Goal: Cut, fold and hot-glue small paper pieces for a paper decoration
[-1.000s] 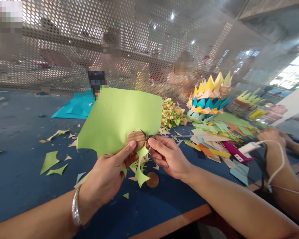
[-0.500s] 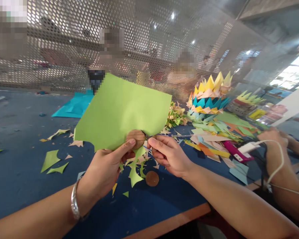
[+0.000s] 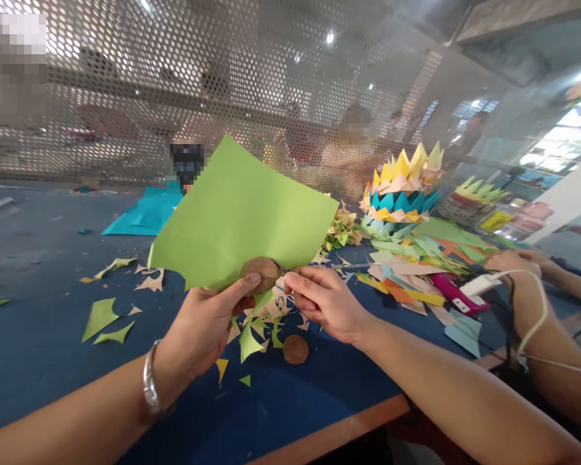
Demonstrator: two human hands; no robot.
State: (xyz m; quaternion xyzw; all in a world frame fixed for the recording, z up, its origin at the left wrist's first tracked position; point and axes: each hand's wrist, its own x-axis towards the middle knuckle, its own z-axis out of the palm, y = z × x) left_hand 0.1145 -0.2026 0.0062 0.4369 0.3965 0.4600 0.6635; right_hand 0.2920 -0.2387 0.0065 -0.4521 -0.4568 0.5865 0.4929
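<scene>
Out to the left of the grip, here on the scuffed blue desk, lie green scraps of paper, curved along their edges and sharp at the corners. Beyond them, flat turquoise paper lies near the foot of a perforated metal screen.

Now the left grip, a shiny metal bracelet at its wrist: clamped, thumb pressing a round brown disc, wood-like and faintly grained, against the green sheet. And that sheet, smooth, matt, gently bowed, rises above and beyond both grips, a curved bite missing at its lower left!

Just right of the thumb, thin dark scissors meet the disc's edge; the right grip is closed on them, fingers hiding most of the handles. Below, between the two grips, pale and green offcuts lie scattered, with a second disc flat beside them.

Further right of the right grip, a layered ring of pointed folded paper stands behind loose coloured strips; then a magenta box with a white plug, and another person's hand.
</scene>
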